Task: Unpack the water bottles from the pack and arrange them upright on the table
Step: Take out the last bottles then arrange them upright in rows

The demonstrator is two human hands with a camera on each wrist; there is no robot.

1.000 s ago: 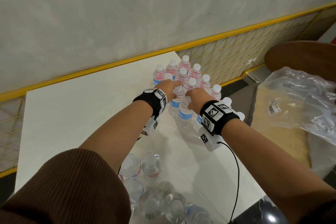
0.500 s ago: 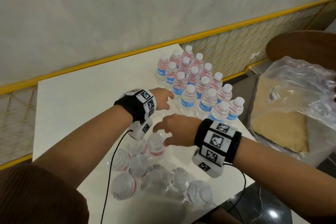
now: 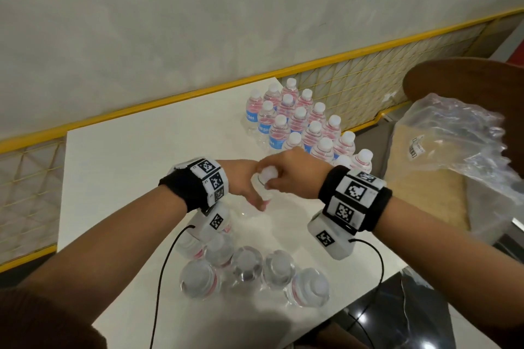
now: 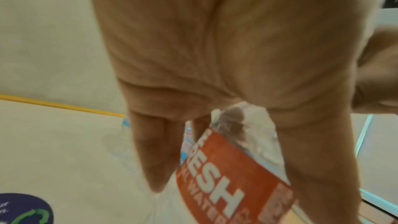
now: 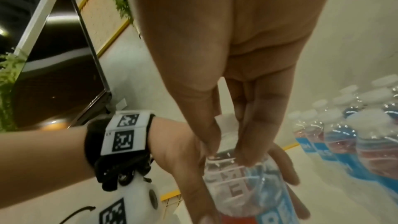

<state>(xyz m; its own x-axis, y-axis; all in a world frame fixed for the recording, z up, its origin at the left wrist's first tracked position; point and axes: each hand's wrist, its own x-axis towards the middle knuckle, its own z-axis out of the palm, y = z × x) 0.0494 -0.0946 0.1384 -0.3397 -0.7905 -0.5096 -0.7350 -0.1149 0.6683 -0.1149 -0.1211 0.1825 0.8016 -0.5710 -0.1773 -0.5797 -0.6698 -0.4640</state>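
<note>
- bottle (image 3: pixel 263 184) in hand is held above the table (image 3: pixel 122 167), on the near side of the standing group (image 3: pixel 300 125) and a little apart from it; its label is seen tilted in the left wrist view, so it is judged not yet upright.
- left hand (image 3: pixel 243 184) is wrapped round the bottle's body, while the right hand (image 3: pixel 289 176) pinches it at the cap and neck with thumb and fingertips (image 5: pixel 247 157).
- standing group is packed cap to cap at the table's far right corner; a bottle set down askew against it could knock a neighbour, and a chain of falls is thought likely.
- thin, clear plastic is judged slippery and easily squeezed; a loose hold at the cap could let it drop.
- remaining bottles (image 3: pixel 249 272) are clustered nearer than the standing group, under the wrists; a dangling cable (image 3: pixel 164 272) could be caught on them.
</note>
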